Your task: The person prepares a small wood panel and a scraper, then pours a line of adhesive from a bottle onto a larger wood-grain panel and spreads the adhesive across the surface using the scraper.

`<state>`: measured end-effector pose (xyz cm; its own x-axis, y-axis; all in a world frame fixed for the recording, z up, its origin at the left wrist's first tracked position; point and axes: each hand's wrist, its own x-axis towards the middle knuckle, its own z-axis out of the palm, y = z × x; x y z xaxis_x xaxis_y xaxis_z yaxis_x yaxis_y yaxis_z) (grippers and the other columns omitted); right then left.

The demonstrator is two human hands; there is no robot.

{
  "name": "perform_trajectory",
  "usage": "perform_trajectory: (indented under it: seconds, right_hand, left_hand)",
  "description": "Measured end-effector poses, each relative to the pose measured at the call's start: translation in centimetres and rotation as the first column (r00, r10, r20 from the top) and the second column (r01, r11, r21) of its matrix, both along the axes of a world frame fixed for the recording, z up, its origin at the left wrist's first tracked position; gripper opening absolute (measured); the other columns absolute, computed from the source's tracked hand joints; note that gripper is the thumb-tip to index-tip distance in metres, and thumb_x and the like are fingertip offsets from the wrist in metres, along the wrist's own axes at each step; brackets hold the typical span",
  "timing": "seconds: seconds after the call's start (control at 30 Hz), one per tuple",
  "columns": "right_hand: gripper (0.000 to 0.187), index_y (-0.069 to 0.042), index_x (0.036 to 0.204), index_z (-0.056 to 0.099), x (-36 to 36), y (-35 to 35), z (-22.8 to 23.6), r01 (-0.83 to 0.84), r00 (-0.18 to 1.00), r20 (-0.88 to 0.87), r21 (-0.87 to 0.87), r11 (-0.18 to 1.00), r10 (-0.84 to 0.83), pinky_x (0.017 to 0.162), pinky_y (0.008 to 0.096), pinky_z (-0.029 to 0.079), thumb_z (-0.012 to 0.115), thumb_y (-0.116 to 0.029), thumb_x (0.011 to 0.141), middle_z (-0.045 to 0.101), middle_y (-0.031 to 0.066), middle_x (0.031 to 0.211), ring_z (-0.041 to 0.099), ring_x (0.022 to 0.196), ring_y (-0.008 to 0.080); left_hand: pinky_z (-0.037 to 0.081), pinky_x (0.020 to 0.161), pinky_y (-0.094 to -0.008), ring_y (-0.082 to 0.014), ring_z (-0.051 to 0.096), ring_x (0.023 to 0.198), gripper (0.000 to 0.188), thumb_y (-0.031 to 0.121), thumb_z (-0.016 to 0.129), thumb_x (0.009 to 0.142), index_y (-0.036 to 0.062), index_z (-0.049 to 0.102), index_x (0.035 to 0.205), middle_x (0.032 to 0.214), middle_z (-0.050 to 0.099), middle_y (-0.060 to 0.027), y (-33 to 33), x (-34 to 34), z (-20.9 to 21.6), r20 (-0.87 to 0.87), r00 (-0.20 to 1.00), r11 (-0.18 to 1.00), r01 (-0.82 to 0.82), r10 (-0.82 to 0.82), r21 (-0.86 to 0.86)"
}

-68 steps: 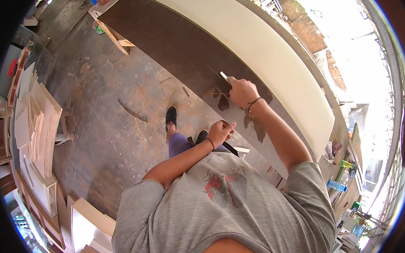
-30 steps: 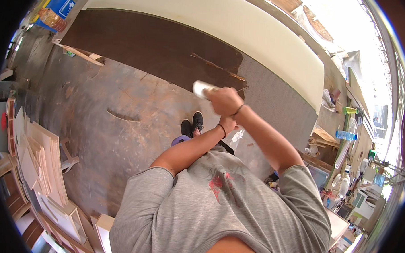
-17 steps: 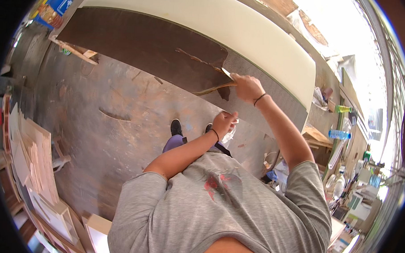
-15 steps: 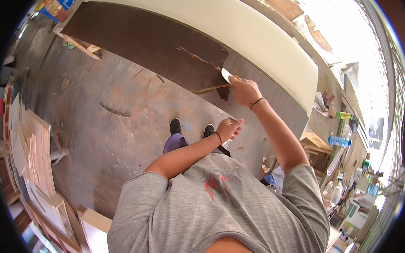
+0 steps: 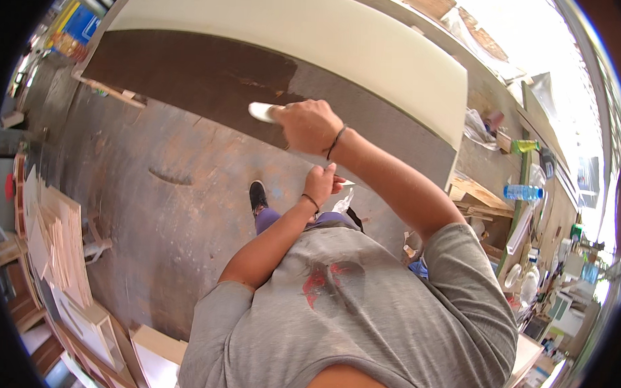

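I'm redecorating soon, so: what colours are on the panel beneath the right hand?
The panel is dark brown leftward, grey rightward; the head view shows it.

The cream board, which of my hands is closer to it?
Your right. The right hand is above the dark board, on the near side of the cream board; the left hand is farther back, nearer your waist.
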<state>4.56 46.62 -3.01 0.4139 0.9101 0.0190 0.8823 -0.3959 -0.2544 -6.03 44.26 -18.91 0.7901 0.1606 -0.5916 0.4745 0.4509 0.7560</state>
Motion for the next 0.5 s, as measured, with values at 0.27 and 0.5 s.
perform_trajectory:
  seconds: [0.27, 0.5]
  right_hand:
    - [0.017, -0.005, 0.089, 0.061, -4.1, -5.8, -6.8, 0.064, 0.991, 0.122, -0.018, 0.998, -0.061, 0.058, 0.0386, 0.052, 0.052, -0.015, 0.078, 0.066, 0.013, 0.076, 0.067, 0.069, 0.0275]
    - [0.027, -0.01, 0.101, 0.061, 4.9, -10.0, -3.6, 0.273, 0.955, -0.085, -0.134, 0.953, -0.285, 0.066, 0.0436, 0.051, 0.052, -0.01, 0.075, 0.066, 0.0155, 0.086, 0.065, 0.081, 0.0339]
  left_hand:
    - [0.056, 0.058, -0.0305, -0.0225, 0.065, 0.078, 0.037, 0.029, 0.054, 0.091, 0.0008, 0.053, 0.115, 0.095, 0.065, -0.0157, -2.7, -0.2, -3.3, 0.252, 0.966, 0.965, -0.011, -0.058, 0.262]
    - [0.054, 0.051, -0.0271, -0.012, 0.063, 0.062, 0.032, 0.032, 0.05, 0.093, 0.0012, 0.057, 0.086, 0.079, 0.066, -0.0098, -5.5, -0.2, 0.5, -0.061, 0.997, 0.993, 0.044, -0.051, -0.112]
